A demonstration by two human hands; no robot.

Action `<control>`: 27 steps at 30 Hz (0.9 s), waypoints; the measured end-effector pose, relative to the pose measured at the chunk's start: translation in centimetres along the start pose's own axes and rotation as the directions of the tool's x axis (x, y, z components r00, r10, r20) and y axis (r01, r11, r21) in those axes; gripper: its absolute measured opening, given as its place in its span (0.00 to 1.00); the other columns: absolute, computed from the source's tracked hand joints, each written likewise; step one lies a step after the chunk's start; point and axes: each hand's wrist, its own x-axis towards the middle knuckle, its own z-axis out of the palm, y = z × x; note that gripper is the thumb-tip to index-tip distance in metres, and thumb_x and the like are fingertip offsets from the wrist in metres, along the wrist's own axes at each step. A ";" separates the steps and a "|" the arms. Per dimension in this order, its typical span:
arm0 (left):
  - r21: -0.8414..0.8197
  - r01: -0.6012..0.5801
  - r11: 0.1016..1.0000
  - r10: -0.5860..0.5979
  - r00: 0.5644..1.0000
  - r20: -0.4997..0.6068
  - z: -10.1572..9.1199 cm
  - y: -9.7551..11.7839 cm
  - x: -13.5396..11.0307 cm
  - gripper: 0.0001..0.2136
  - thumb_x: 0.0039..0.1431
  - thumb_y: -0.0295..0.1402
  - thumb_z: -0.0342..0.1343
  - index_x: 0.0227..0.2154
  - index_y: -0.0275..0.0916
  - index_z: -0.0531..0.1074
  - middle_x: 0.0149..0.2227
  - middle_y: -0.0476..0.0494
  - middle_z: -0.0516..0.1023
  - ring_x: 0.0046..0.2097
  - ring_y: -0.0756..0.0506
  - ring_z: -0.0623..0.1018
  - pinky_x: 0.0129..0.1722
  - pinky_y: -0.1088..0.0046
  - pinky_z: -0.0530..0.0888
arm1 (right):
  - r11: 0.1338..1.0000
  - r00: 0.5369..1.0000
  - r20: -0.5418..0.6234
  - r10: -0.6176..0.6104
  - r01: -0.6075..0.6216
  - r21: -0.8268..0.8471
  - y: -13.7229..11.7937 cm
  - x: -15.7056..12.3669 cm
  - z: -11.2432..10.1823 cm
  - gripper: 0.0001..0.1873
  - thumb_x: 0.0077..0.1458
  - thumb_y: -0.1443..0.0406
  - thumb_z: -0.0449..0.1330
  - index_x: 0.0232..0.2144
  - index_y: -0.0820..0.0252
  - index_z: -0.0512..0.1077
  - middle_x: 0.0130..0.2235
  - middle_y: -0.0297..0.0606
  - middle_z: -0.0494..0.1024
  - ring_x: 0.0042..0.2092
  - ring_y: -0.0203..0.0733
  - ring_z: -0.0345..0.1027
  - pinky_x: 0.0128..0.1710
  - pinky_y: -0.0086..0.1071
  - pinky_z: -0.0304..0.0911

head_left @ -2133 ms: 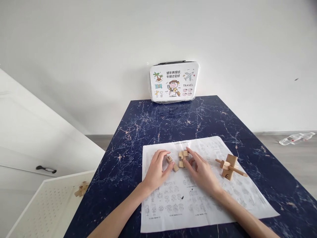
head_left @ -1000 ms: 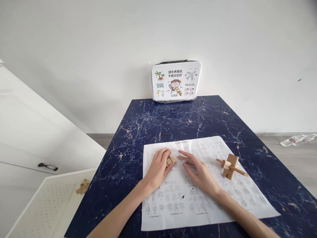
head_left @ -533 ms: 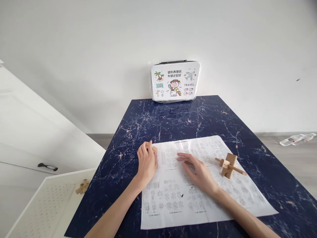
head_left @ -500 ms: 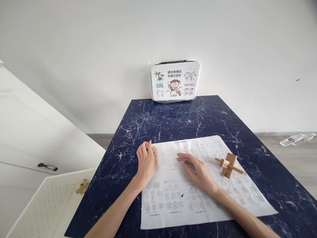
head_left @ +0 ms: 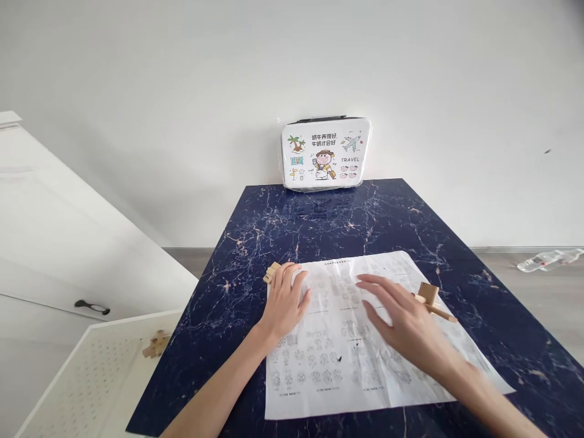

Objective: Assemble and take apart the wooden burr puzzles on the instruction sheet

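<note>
One printed sheet [head_left: 328,398] on one table [head_left: 319,234]. Right hand [head_left: 404,316] at 2 o'clock, wide, nothing seen held, partly hiding one wooden puzzle [head_left: 427,294], pieces seemingly joined. Left hand [head_left: 283,301] between 9 and 10, loosely spread; contact with small blocks [head_left: 272,272] unclear. Blocks bunched at sheet's 10 o'clock corner, count unclear; gathering looks done, what's left cannot tell. One case [head_left: 326,158] at 12

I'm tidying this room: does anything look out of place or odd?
Yes: at least one clear bottle lies on the floor, far right, like litter; a dark mark shows on the pale wall above it; the sheet sits creased and askew on the table.
</note>
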 end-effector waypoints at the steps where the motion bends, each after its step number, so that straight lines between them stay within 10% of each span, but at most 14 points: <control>1: -0.013 -0.010 1.000 0.010 1.000 0.005 0.0 0.1 0.0 0.14 0.74 0.32 0.53 0.60 0.45 0.67 0.60 0.35 0.72 0.66 0.31 0.70 0.65 0.40 0.69 | 0.998 1.000 -0.025 0.013 -0.014 -0.059 0.6 -0.2 -1.1 0.18 0.75 0.59 0.52 0.61 0.48 0.72 0.63 0.46 0.77 0.59 0.62 0.76 0.56 0.59 0.74; 9: -0.078 -0.049 0.996 0.050 0.999 0.014 0.3 0.6 0.0 0.13 0.73 0.30 0.53 0.57 0.44 0.70 0.58 0.34 0.74 0.63 0.31 0.72 0.62 0.42 0.72 | 0.908 0.990 -0.054 0.127 -0.138 -0.397 8.0 -4.9 -3.5 0.33 0.73 0.41 0.42 0.55 0.52 0.76 0.63 0.55 0.74 0.63 0.74 0.69 0.51 0.67 0.71; 15: -0.122 -0.050 0.991 0.053 0.998 0.022 0.2 0.7 0.1 0.10 0.73 0.29 0.52 0.54 0.43 0.71 0.56 0.35 0.74 0.63 0.32 0.71 0.62 0.43 0.72 | 0.921 0.987 -0.092 0.134 -0.159 -0.355 7.9 -5.4 -2.9 0.33 0.74 0.41 0.40 0.46 0.53 0.77 0.61 0.53 0.76 0.63 0.74 0.70 0.53 0.70 0.71; 21: -0.218 -0.074 0.973 0.086 0.995 0.048 -0.1 0.9 0.2 0.09 0.74 0.30 0.53 0.53 0.44 0.72 0.54 0.38 0.76 0.60 0.35 0.74 0.61 0.46 0.73 | 0.972 0.975 -0.062 0.213 -0.205 0.110 2.6 -2.7 -3.0 0.19 0.75 0.48 0.52 0.49 0.49 0.76 0.66 0.46 0.71 0.62 0.61 0.75 0.52 0.52 0.81; 27: -0.364 -0.089 0.927 0.129 0.988 0.086 -0.9 1.2 0.1 0.11 0.78 0.38 0.52 0.58 0.45 0.69 0.55 0.39 0.78 0.58 0.38 0.77 0.60 0.54 0.75 | 0.813 0.979 0.074 0.188 -0.198 0.547 -1.4 -1.0 0.3 0.13 0.76 0.55 0.53 0.51 0.51 0.74 0.68 0.48 0.67 0.64 0.58 0.74 0.57 0.48 0.80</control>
